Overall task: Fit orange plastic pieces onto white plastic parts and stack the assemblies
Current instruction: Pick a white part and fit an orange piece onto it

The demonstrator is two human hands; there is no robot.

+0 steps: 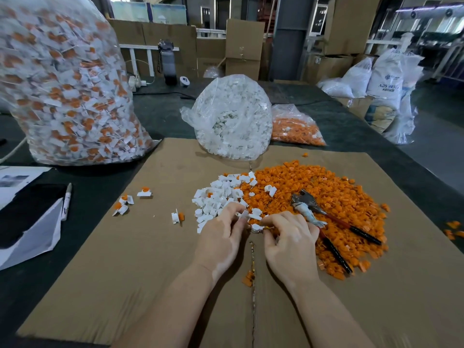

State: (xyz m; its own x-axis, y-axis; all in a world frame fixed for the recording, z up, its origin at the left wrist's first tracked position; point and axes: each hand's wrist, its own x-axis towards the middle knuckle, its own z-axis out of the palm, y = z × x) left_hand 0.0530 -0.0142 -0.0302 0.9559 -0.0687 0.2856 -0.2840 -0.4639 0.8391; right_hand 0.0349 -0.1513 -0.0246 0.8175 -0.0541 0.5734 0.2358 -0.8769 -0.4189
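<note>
Two hands meet above the seam of the cardboard sheet (140, 259) nearest me. My left hand (221, 237) curls its fingers around a white plastic part (244, 214); my right hand (288, 237) pinches another white part (256, 227) with a small orange piece, the two hands almost touching. Just beyond the fingertips lies the loose white pile (221, 194), adjoining the larger orange pile (326, 197) to its right. Pliers (326, 217) with dark handles rest on the orange pile, directly beside my right hand. Left of the piles, a few finished assemblies (130, 202) lie scattered. Farther back stand a bag of white parts (233, 116), a bag of orange pieces (293, 126) and, far left, a tall bag of assemblies (62, 84). The dark table (165, 114) ends at cardboard boxes (243, 46) and white sacks (386, 79).
</note>
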